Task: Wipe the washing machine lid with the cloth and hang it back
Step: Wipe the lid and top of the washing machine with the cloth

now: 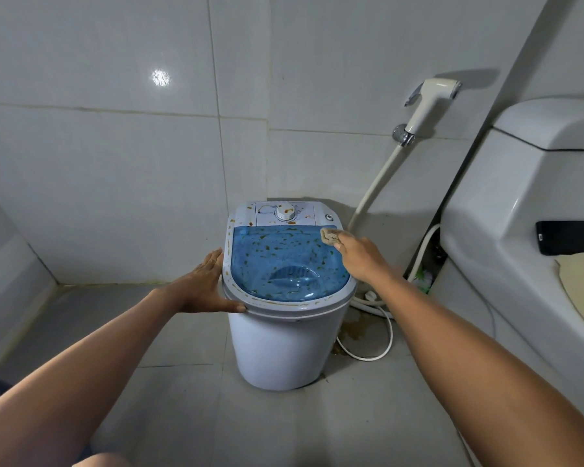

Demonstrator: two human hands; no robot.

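Translucent blue washing machine lid (284, 261), flecked all over with brown and greenish smears; pale white-grey washing machine body (285, 345), its control panel (284, 214) white with a white dial (285, 212) stained brown. Beige-tan cloth (329, 235), cream sprayer head (430, 104) on a cream hose (375, 183), white cord (381, 342). Glossy pale grey wall tiles (115, 146), matte grey floor (169, 382) with a brown stain (353, 326), white toilet tank (526, 183), black phone (570, 236).
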